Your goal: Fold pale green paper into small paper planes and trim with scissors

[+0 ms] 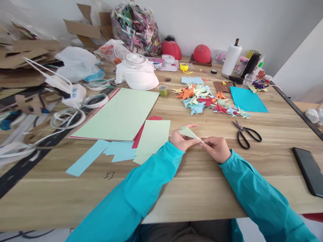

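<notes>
"While you look at the left hand [179, 139], can you tell me what it has?"

"It has the wide end of a folded green paper [188, 131]. The thumb is on the near side, and one finger sticks out past it."

"And the right hand [217, 148]?"

"It pinches the thin tip between thumb and finger. So both hands grip the same paper, up over the table [196, 191]."

"Which way does the paper point?"

"Its long way goes from the left hand down to the right hand, on a slant. The wide part is far and left. The tip is near and right. Most of it sits by the left hand, so that hand is closer to its middle. The right hand only has the end."

"Is there any writing?"

"There's a black scribble [109, 175] on the table, left of the hands. It looks like two squiggles, but I can't tell what they say. A white bag [113, 52] at the back has orange print, and a small packet [261, 83] on the right has bright print. I can't read them."

"Any brand on the phone [309, 170]?"

"I can't see one."
</notes>
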Tool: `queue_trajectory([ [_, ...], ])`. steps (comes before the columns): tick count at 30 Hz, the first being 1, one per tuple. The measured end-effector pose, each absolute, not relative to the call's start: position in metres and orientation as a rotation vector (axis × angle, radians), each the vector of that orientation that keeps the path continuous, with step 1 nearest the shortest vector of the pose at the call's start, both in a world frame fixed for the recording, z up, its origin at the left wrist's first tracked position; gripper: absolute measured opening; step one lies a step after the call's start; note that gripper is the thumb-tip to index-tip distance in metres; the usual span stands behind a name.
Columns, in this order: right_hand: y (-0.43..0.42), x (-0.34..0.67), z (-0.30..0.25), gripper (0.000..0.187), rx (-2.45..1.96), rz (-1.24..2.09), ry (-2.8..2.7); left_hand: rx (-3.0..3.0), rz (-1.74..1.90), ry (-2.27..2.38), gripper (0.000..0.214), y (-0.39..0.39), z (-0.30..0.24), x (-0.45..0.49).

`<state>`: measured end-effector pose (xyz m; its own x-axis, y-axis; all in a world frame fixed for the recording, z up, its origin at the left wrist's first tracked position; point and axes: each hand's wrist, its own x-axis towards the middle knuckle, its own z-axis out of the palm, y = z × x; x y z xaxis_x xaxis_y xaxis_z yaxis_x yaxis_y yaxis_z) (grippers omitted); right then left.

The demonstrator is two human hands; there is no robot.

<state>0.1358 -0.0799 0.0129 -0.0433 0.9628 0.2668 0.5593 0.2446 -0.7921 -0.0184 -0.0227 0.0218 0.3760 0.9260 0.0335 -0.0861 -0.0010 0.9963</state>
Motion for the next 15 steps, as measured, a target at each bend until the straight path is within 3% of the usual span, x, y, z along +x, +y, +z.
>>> queue_trajectory([
  [5, -0.0789, 0.1386, 0.0137, 0.025, -1.366, 0.572, -1.803, 1.39, 0.997, 0.809, 0.063, -0.0251, 0.0228, -0.0183],
  [15, -0.0773, 0.1406, 0.0134, 0.025, -1.273, 0.47, -1.863, 1.342, 0.961, 0.773, 0.067, -0.0256, 0.021, -0.0179],
])
